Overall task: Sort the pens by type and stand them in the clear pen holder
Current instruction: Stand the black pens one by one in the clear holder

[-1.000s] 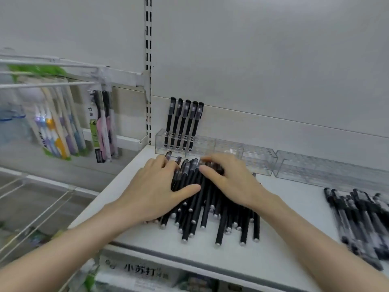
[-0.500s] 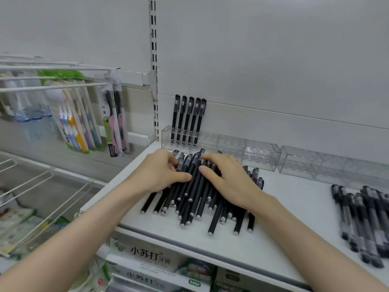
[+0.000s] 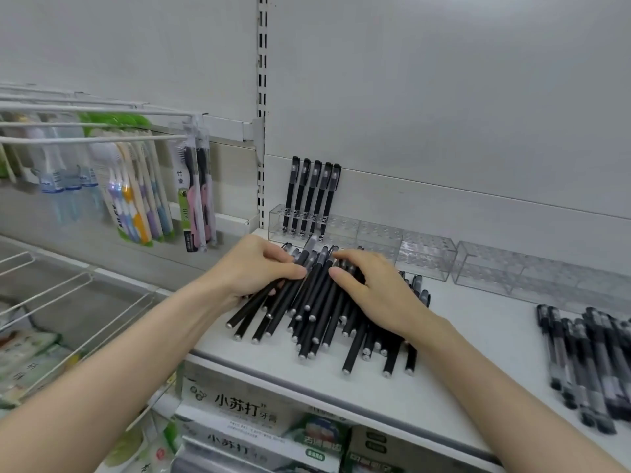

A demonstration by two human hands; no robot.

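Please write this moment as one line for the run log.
left hand: grips black pens | right hand: rests flat on them | clear pen holder: five standing pens

Toothbrush packs are hanging from white wire hooks at left — a black-and-pink pack hanging nearest the slotted upright. Toothpaste boxes are sitting under the white shelf; a wire basket is showing at lower left.
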